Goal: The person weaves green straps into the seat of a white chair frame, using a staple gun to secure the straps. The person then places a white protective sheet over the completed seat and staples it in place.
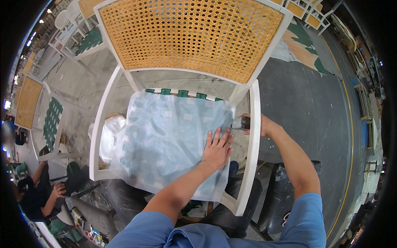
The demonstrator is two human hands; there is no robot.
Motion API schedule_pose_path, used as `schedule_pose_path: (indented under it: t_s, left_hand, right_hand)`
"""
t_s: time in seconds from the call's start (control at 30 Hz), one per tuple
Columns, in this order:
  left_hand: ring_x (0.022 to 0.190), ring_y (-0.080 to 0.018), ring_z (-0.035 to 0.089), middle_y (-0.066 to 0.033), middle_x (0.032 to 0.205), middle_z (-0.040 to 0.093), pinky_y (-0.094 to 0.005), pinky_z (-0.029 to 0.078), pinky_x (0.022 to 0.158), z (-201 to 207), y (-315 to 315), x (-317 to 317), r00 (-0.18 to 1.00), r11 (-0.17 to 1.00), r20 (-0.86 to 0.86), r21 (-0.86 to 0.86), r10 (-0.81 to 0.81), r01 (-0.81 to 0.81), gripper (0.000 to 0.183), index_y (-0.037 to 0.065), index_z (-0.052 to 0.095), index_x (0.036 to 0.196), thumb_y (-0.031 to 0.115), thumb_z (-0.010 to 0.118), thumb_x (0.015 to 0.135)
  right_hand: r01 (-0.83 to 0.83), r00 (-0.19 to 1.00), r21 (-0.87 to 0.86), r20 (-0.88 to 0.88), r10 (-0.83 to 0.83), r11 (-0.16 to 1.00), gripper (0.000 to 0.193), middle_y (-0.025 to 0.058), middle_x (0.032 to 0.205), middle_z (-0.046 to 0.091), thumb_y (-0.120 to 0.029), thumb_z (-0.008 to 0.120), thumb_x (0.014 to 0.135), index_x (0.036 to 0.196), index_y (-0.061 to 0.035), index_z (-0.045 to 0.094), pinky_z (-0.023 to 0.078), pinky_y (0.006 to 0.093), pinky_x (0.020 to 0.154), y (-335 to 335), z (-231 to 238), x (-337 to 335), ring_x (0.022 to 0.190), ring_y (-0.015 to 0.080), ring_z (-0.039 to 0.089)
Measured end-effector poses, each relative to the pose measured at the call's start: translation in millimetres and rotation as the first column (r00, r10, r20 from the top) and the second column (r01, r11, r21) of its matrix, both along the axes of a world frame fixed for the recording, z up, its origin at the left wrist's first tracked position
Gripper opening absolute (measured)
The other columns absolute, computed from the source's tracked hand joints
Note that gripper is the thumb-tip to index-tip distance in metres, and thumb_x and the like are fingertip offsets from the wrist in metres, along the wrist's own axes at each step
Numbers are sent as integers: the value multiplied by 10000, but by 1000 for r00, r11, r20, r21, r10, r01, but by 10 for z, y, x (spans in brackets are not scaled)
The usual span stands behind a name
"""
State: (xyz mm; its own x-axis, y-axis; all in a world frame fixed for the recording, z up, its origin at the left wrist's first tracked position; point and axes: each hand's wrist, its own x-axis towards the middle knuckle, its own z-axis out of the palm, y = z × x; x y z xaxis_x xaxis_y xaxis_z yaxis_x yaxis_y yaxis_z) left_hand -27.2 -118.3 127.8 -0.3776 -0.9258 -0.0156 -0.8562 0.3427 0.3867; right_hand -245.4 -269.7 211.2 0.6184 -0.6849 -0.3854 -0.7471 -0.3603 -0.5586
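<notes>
In front of me stands a white-framed armchair (pixel 256 107) with a woven cane back (pixel 186 39). Over its seat lies a translucent plastic sheet (pixel 165 136). Green webbing straps (pixel 182 94) show along the seat's rear edge and dimly through the sheet. My left hand (pixel 217 149) presses flat on the sheet near the seat's right side, fingers spread. Reaching round the outside of the right armrest, my right hand (pixel 268 125) grips what looks like a staple gun (pixel 239 122). Its metal nose meets the sheet's right edge, just beyond my left fingertips. The armrest hides part of that hand.
A crumpled white plastic bundle (pixel 111 136) sits by the left armrest. Other cane-backed chairs (pixel 29 101) stand at left. A co-worker (pixel 39 198) sits at lower left near scissors and tools (pixel 93 235). A black padded seat (pixel 285 194) is beside my right leg.
</notes>
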Motion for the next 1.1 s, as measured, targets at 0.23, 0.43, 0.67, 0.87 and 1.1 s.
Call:
schedule_pose_path:
  t_s: [0.23,0.43,0.67,0.87,1.1]
  left_hand:
    - [1560,-386,163,-58,1695,237,-626,114,1244,-11,35,38,1000,1000,14,-14,22,-22,599,183,384,1595,401,482,1046]
    - [1552,-390,192,-63,1684,267,-609,141,1247,31,88,25,999,997,-39,-76,4,-7,608,140,397,1583,391,505,1039]
    - [1538,-397,227,-63,1659,313,-601,175,1241,46,619,122,995,997,-65,-20,-81,80,592,80,437,1551,363,514,1037]
    - [1534,-391,236,-44,1638,341,-581,177,1248,78,683,140,995,996,-63,-45,-76,73,571,95,458,1541,350,512,1033]
    - [1532,-384,243,-39,1636,343,-566,179,1251,91,690,114,995,995,-60,-58,-85,82,569,104,457,1544,349,507,1032]
  right_hand:
    - [49,999,106,-18,-47,993,797,189,1250,675,-309,899,752,1437,-115,541,514,420,1024,21,89,139,1157,336,649]
    - [86,996,74,6,-86,994,868,189,1311,662,-294,916,730,1465,-63,517,501,390,1065,68,-17,38,1188,322,639]
    - [-85,992,72,-86,91,994,860,233,1280,657,-344,928,700,1402,-18,555,499,409,1054,319,56,-20,1180,352,635]
    - [-8,1000,78,-28,11,997,837,245,1278,653,-351,921,707,1395,-36,565,500,416,1047,467,213,111,1187,362,630]
    - [-10,998,40,-62,12,999,818,201,1222,683,-350,922,717,1390,-49,569,505,403,1030,565,102,59,1128,333,644]
